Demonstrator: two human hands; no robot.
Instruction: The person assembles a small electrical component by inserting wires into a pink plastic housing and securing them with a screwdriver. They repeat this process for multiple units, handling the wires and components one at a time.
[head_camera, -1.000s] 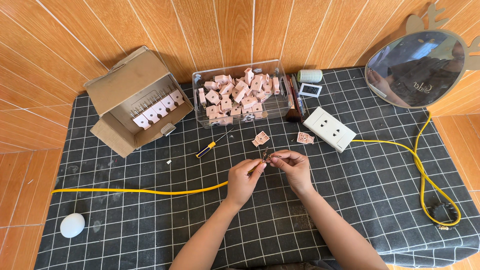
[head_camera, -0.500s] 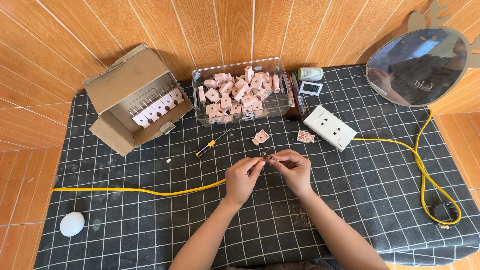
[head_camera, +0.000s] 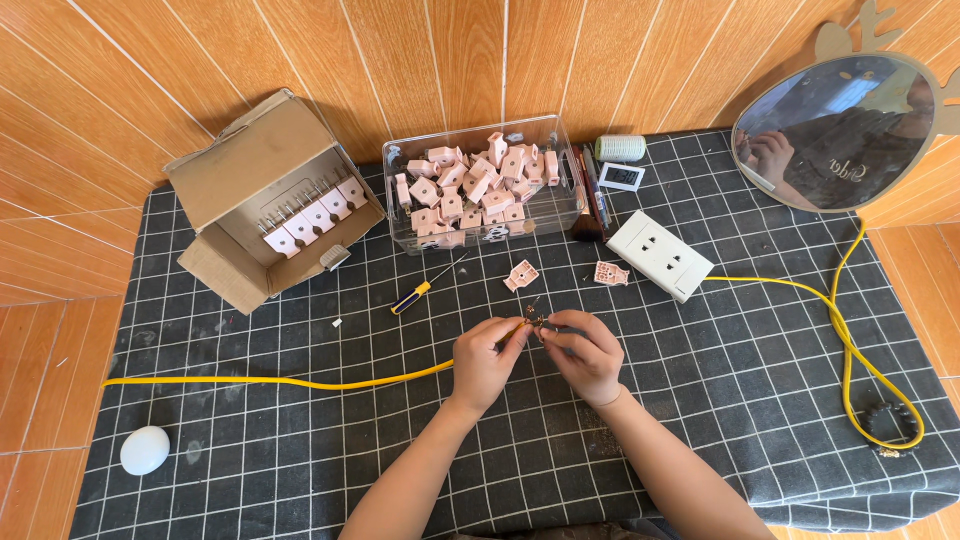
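Over the middle of the tabletop (head_camera: 760, 380), the left hand (head_camera: 485, 358) and right hand (head_camera: 585, 352) pinch the bare end of the yellow cable (head_camera: 300, 382) with clenched fingers; it looks light, limp and thin, best gripped just behind its fragile tip.

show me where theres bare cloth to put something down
Free: between the white egg-shaped object and the left hand, below the yellow cable; also right of the right hand. Crowded: the back strip with cardboard box, clear bin and outlet block.
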